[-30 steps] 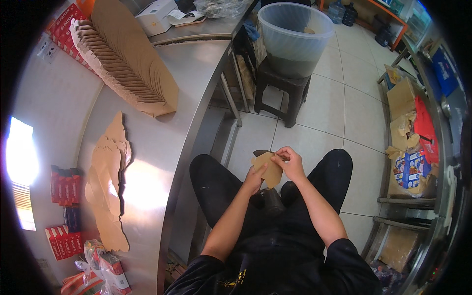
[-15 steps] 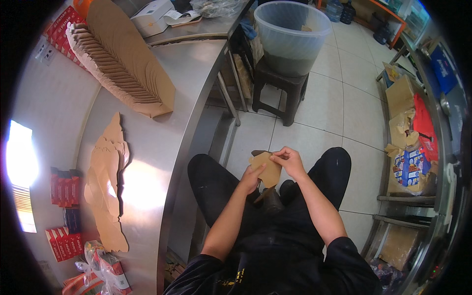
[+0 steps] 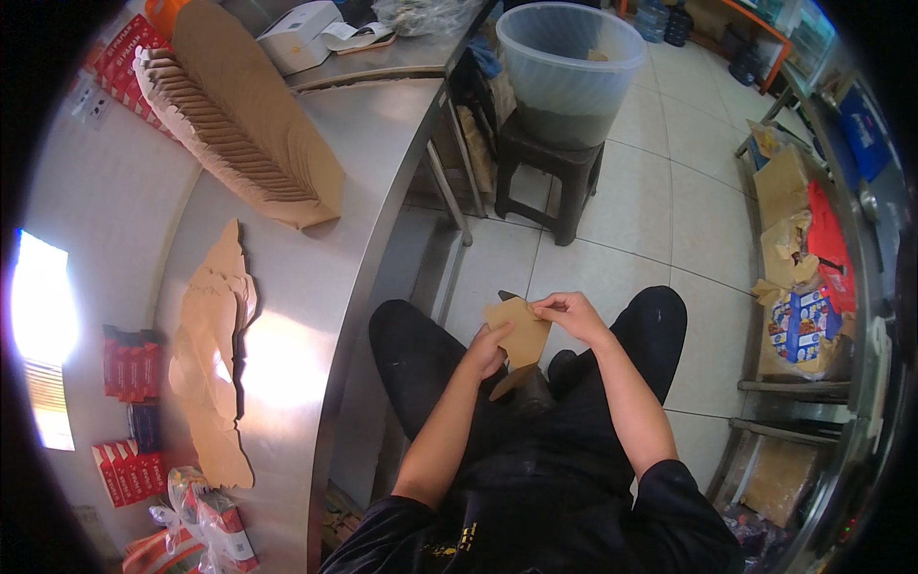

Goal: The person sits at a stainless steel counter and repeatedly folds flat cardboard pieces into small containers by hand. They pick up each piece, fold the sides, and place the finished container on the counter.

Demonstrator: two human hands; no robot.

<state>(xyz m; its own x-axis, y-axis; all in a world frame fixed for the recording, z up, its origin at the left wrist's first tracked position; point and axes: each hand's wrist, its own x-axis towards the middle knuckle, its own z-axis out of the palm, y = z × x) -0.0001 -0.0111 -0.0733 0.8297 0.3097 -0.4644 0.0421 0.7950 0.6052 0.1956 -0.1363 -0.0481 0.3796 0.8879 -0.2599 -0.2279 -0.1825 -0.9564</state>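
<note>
Between my knees I hold a small brown cardboard box, partly folded, with flaps sticking out at its top and bottom. My left hand is closed round its left side, thumb lying on the front panel. At its upper right corner, the fingers of my right hand pinch the edge. A loose pile of flat brown cardboard blanks lies on the steel table to my left. Farther back on that table, a long row of nested cardboard pieces stands packed together.
A translucent tub rests on a dark plastic stool ahead. A white printer-like device sits on the back counter. Red packs and a plastic-wrapped bundle line the left side. Shelving at right holds a blue-and-white box.
My right hand has shifted slightly down and right along the box's upper edge. The box's lower flap now shows wider, and my left hand keeps its hold.
</note>
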